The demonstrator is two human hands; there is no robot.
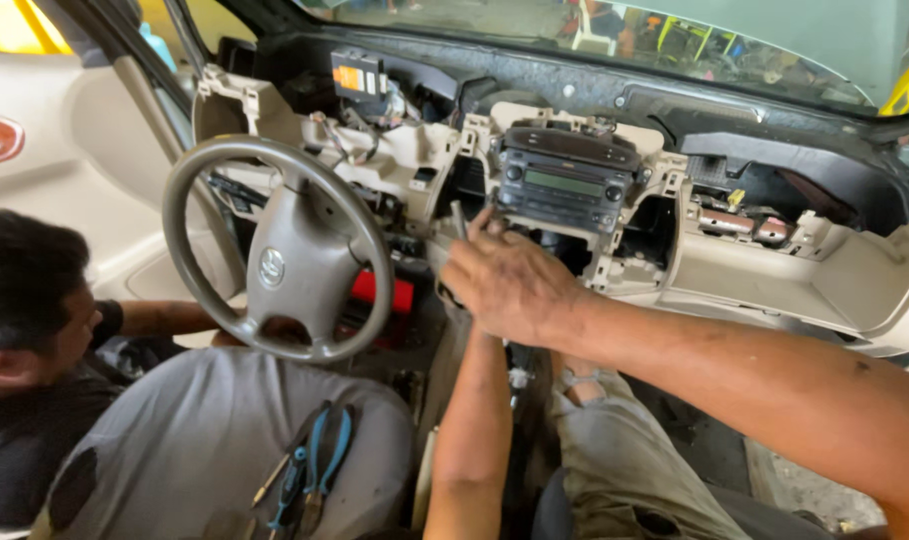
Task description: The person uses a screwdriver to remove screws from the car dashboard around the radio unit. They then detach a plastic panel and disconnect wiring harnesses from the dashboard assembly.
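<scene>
My right hand (504,280) reaches in from the right to the left side of the black radio unit (564,185) in the stripped beige dashboard (744,275). Its fingers are curled around a thin grey metal tool (458,218) that sticks up just left of the radio. My left forearm (466,430) rises from below and passes under the right hand. The left hand itself is almost wholly hidden behind the right hand, so its grip does not show.
A grey steering wheel (274,265) stands at the left, with a red object (376,292) behind its lower rim. A co-worker (24,300) leans in from the left door. Blue-handled pliers (324,460) and a screwdriver (271,480) lie on the grey seat (194,430).
</scene>
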